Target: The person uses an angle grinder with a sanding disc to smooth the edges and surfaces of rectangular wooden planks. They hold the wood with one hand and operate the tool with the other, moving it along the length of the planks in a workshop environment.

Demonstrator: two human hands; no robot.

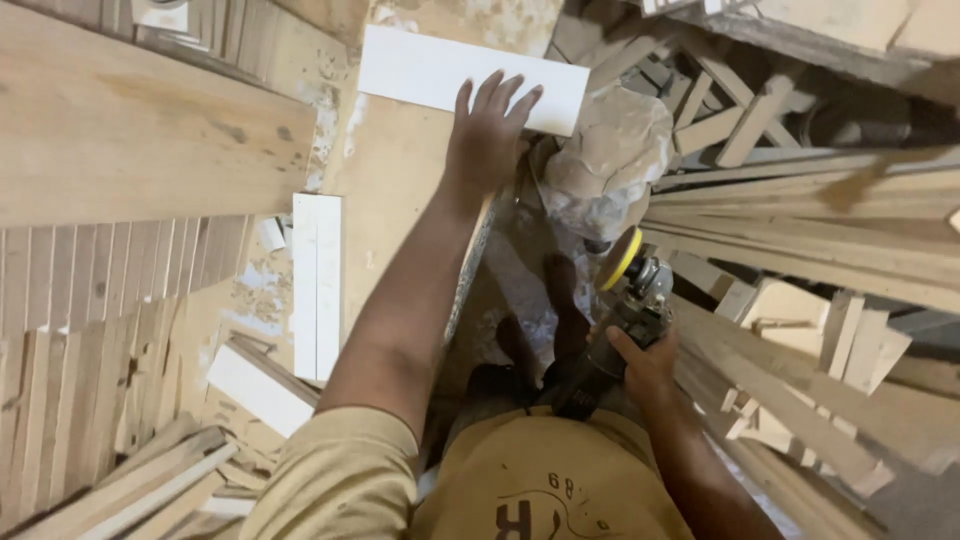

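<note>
My left hand (487, 130) is stretched forward, fingers spread, resting on the near edge of a white rectangular board (440, 72) that lies on the worktable (395, 190). My right hand (645, 362) hangs low beside my body and grips a dark angle grinder (610, 345). The grinder's yellow sanding pad (622, 258) points up and away from me, clear of the board.
A wide wooden plank (130, 130) lies at the left, with slatted wood below it. White strips (317, 285) lie on the table. A dusty crumpled sack (610, 160) sits right of the board. Stacked timber lengths (800, 240) and offcuts crowd the right side.
</note>
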